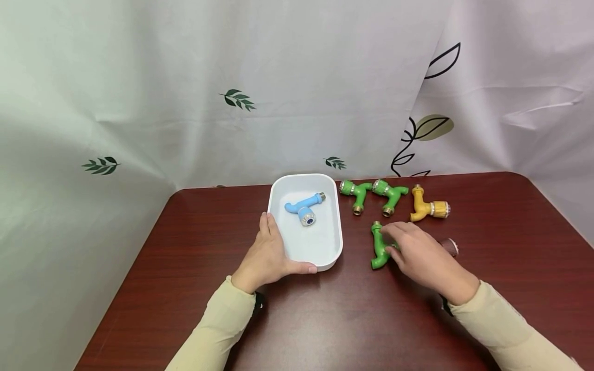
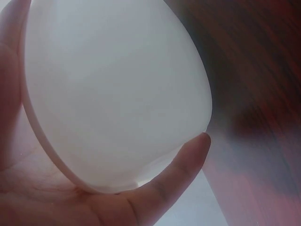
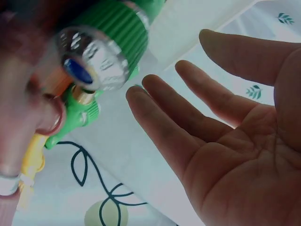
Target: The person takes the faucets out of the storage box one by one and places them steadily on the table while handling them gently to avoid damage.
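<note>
My left hand (image 1: 268, 255) holds a white plastic tray (image 1: 337, 221) at its near left corner. The thumb lies along the near wall in the left wrist view, fingers against the left side. Inside the tray lies a light-blue tap (image 1: 301, 204). My right hand (image 1: 415, 252) hovers over a green tap (image 1: 378, 247) on the table, partly hiding it. In the right wrist view its fingers are spread, with a gap between them and that tap's ribbed green knob (image 3: 123, 35). A brown tap knob (image 1: 449, 247) shows behind the right hand.
Two more green taps (image 1: 360, 195) (image 1: 392, 196) lie right of the tray near the table's back edge. A yellow tap (image 1: 423, 207) lies beside them. The dark red wooden table (image 1: 199, 232) meets a white leaf-print curtain (image 1: 287, 103) at the back.
</note>
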### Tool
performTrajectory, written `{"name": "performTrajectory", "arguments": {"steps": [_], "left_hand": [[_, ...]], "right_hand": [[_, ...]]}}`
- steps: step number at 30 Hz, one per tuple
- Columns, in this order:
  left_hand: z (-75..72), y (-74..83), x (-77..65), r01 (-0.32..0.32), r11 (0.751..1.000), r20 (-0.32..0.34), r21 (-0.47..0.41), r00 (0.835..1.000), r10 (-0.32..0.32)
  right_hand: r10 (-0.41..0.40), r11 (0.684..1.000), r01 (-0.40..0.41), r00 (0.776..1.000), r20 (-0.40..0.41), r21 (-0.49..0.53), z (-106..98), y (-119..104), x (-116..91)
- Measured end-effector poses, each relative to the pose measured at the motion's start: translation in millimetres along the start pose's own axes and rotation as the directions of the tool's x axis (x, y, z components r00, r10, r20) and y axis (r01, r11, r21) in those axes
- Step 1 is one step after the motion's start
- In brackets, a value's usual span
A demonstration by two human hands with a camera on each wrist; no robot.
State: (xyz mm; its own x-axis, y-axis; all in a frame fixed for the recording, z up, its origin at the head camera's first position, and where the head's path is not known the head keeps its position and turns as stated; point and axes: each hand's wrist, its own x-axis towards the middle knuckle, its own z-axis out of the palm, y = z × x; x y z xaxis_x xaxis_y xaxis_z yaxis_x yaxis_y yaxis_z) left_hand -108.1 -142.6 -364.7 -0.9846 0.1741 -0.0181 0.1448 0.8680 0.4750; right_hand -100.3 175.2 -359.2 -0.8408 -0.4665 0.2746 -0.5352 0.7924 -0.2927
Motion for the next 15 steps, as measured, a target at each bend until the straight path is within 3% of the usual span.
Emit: {"name": "performTrajectory", "arguments": {"steps": [15], "left_hand": [[0.0,-0.9,0.4,0.012,1.0,0.013,-0.005,1.0,-0.012]], "right_hand": [[0.053,0.998,-0.052,0.998,-0.024,0.042,2,-26,20]]}}
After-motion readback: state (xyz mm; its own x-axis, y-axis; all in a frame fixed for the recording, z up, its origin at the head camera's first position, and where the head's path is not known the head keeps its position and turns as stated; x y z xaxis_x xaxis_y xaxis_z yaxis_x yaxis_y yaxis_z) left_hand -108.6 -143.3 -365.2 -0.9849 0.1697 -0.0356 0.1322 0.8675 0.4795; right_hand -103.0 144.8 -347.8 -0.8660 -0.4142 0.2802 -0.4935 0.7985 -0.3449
